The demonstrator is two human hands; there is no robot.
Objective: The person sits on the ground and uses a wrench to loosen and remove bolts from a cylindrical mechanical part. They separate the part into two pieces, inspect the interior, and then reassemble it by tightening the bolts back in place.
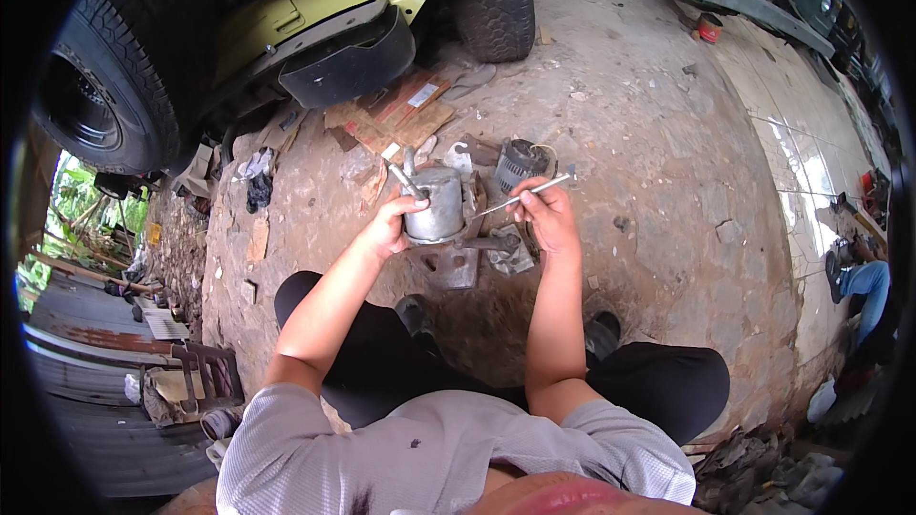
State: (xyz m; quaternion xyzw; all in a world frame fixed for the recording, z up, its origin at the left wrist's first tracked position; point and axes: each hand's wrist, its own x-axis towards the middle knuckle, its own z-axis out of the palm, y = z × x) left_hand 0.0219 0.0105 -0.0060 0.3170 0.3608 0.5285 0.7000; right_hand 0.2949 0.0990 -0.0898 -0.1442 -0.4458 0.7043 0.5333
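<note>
My left hand (pixel 389 226) is closed round the side of a grey metal canister-like housing (pixel 435 202), its thumb on top. A short pale rod (pixel 405 180) sticks out at that thumb; whether it is gripped too, I cannot tell. Pinched in the fingers of my right hand (pixel 551 217) is a slim silvery tool (pixel 540 189) with a thin shaft, whose tip points at the housing's right side. Below the housing lies a flat metal piece (pixel 450 269) with an arm reaching right. Just beyond, a dark ribbed cylindrical part (pixel 522 164) rests on the ground.
A yellow vehicle (pixel 286 24) with large tyres (pixel 493 5) stands at the far left. Flattened cardboard (pixel 396 114) lies near it. A clear plastic bag (pixel 513 255) sits by the metal parts. Far right are a red can (pixel 708 28) and another person's leg (pixel 870 291).
</note>
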